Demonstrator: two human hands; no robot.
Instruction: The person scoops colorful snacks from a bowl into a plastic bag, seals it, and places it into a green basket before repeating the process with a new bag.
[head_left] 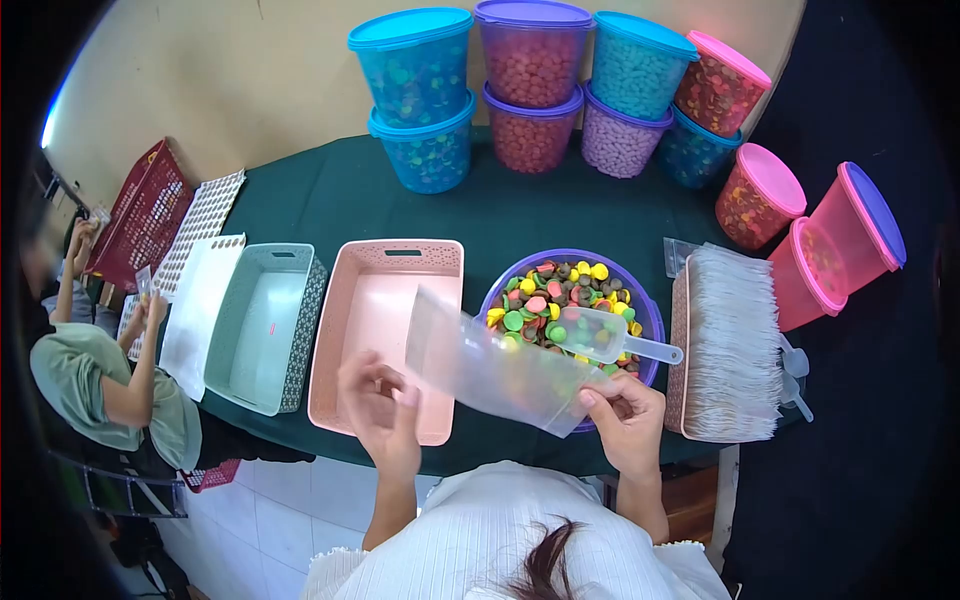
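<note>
My right hand [628,415] pinches one end of a clear plastic bag [500,375], which stretches to the left and is blurred at its far end. The bag looks flat, with nothing visible in it. My left hand [382,415] is over the front of the pink basket [385,290], fingers apart and somewhat blurred, holding nothing. Behind the bag, a purple-rimmed bowl [655,310] holds colourful candy-like pieces [545,290] in green, yellow, red and brown. A clear scoop [600,335] lies on these pieces, its handle pointing right.
Right of the bowl, a basket holds a thick stack of clear bags [735,340], with small scoops [795,370] beside it. A green basket [265,330] stands left. Lidded tubs [415,70] line the back. Another person [120,380] works at far left near a red crate [145,215].
</note>
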